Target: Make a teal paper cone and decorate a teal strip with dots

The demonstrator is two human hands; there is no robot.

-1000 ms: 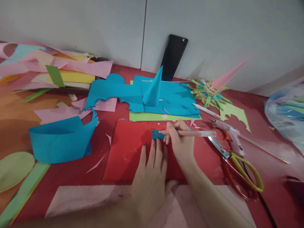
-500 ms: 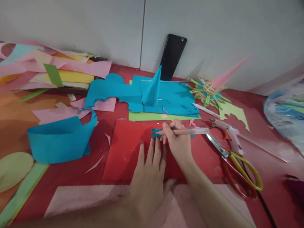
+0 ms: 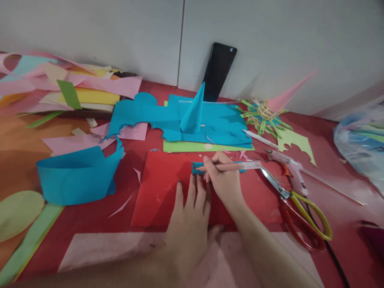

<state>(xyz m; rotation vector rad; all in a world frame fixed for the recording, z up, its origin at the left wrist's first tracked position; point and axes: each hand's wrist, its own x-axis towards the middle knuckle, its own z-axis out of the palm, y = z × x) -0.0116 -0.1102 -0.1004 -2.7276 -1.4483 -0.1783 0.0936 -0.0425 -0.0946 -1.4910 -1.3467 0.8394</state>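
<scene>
A: How do our fingers stand?

B: Our right hand (image 3: 225, 182) pinches a pinkish pen (image 3: 232, 166) between thumb and fingers. Our left hand (image 3: 188, 220) lies flat, fingers a little spread, fingertips at the near edge of the blue strip (image 3: 200, 164).

A: What have we just changed?

B: We've slid the pen tip left, to the strip's left end with its brown marks, and the strip's right end shows past our knuckles. We judge that we're working on that end; whether the tip meets the paper, we can't tell.

A: Where's the strip?

B: On the red board (image 3: 162, 196), atop the desk (image 3: 96, 224).

A: Farther out?

B: Scissors (image 3: 284, 194) and a glue gun (image 3: 295, 172) to our right, a blue cone (image 3: 193, 116) beyond; those haven't moved.
</scene>
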